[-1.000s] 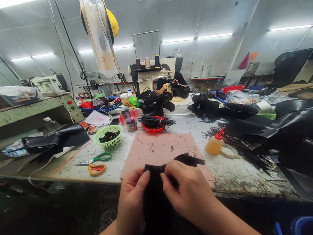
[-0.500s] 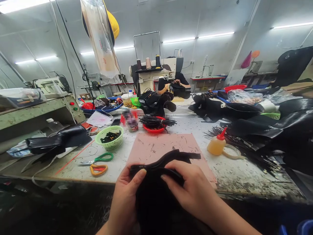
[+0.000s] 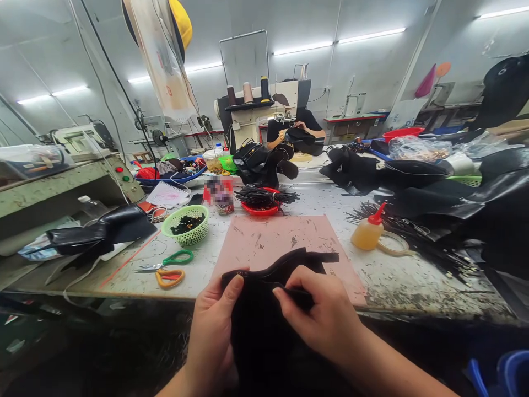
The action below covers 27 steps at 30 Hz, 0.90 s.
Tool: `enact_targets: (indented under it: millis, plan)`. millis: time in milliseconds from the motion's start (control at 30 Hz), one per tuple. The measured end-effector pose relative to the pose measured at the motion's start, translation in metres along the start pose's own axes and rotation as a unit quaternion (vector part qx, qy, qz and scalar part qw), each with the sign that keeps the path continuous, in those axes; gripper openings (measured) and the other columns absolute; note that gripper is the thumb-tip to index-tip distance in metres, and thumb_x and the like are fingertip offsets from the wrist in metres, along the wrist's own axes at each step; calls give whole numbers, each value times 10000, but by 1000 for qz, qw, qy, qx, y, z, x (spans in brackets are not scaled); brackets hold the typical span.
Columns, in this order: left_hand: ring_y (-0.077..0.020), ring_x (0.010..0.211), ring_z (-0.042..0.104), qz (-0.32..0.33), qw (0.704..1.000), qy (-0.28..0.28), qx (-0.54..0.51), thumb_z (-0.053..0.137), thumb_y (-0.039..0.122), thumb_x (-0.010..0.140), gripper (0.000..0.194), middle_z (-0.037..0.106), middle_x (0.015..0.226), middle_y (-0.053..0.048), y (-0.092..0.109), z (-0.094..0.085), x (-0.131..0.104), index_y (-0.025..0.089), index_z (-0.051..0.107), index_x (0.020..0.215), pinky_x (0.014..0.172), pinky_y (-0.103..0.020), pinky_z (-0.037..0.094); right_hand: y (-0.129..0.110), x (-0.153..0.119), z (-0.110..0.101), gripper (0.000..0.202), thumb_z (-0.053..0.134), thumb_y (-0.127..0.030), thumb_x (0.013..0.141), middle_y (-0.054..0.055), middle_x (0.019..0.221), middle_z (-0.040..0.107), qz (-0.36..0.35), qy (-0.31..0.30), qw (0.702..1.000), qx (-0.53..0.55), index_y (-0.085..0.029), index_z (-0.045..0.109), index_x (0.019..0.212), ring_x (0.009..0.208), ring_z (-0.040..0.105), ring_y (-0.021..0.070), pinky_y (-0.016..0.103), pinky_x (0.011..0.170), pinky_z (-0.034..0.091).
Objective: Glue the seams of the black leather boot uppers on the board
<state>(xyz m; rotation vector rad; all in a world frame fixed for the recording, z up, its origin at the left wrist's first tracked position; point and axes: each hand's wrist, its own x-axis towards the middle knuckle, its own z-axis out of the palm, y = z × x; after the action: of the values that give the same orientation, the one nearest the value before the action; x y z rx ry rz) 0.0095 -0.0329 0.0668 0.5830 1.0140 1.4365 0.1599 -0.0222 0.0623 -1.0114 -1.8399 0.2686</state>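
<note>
Fingers (image 3: 231, 293) of left hand (image 3: 211, 318) and right hand (image 3: 326, 310) pinch limp black material (image 3: 264, 325), partly hiding a pink mat (image 3: 268, 240) near scissors (image 3: 163, 272).

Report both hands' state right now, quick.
Left hand: closed, pinching an edge of the black material.
Right hand: closed, pinching the same black material.

Scissors (image 3: 158, 267) near green basket (image 3: 192, 236) — red-tipped bottle (image 3: 366, 234) beside tape roll (image 3: 397, 252).

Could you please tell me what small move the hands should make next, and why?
Perhaps slide the right hand rightward along the edge of the black piece: the left hand pinches it near one end, while the other end juts unheld over the pink mat.
</note>
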Motion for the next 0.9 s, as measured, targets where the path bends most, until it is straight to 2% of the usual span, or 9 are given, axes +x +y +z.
enact_targets:
  millis: [233,433,500,567,633,700,767,833,900]
  plan:
    - [-221,719,654,1,1000,-4,3,772,261,597,277,689,768,-41,0,1,0,165,675,838,664,-306,547,3,1,1,155,509,-245,783,-78,423,403,-7,22,1000,-16,-199,476,638,340,363,60,177,365,296]
    - [-173,613,631,-5,999,-20,29,765,268,593,256,675,709,-30,5,-2,4,171,672,811,600,-258,522,5,3,-1,148,511,-232,804,-56,483,488,-19,27,999,-33,-188,493,663,376,416,66,184,393,318]
    - [-156,561,608,-27,996,-58,70,770,270,559,259,669,674,-32,18,-3,10,163,676,776,547,-228,495,7,4,-1,145,504,-239,821,-38,512,529,-37,25,998,-48,-179,516,690,407,461,81,196,423,338]
    - [-184,609,616,-53,976,-137,160,770,286,529,296,681,717,-61,38,0,19,152,690,781,558,-234,484,8,5,0,155,492,-250,838,-18,542,566,-56,18,996,-61,-171,535,713,450,510,102,212,459,358]
    - [-233,712,623,-54,911,-250,323,758,291,538,309,691,789,-84,60,6,27,151,708,809,623,-260,479,8,6,2,169,485,-257,850,-6,564,586,-70,3,996,-60,-170,543,718,481,536,117,223,480,364]
    - [-234,720,608,-22,792,-341,506,720,262,598,210,689,748,-60,77,16,33,172,719,788,637,-254,455,6,7,3,166,491,-261,849,-5,577,591,-75,-10,996,-48,-174,540,717,497,541,121,228,490,364]
    - [-199,639,574,9,684,-374,627,672,239,651,105,662,644,-19,87,24,36,187,719,728,579,-224,419,4,8,2,138,518,-278,826,-12,579,582,-55,-10,998,-28,-178,528,730,489,526,116,223,478,356]
    - [-168,578,532,9,641,-378,668,629,252,687,109,632,595,1,90,30,37,185,711,711,518,-201,379,4,9,0,119,529,-279,796,-28,563,549,-13,-11,1000,0,-182,502,733,455,485,100,213,447,341]
    - [-152,558,507,-7,642,-383,664,618,273,694,130,617,593,9,89,31,39,177,703,717,487,-189,355,5,10,-3,115,508,-261,780,-45,534,493,23,-15,999,26,-191,465,700,429,433,87,205,426,325]
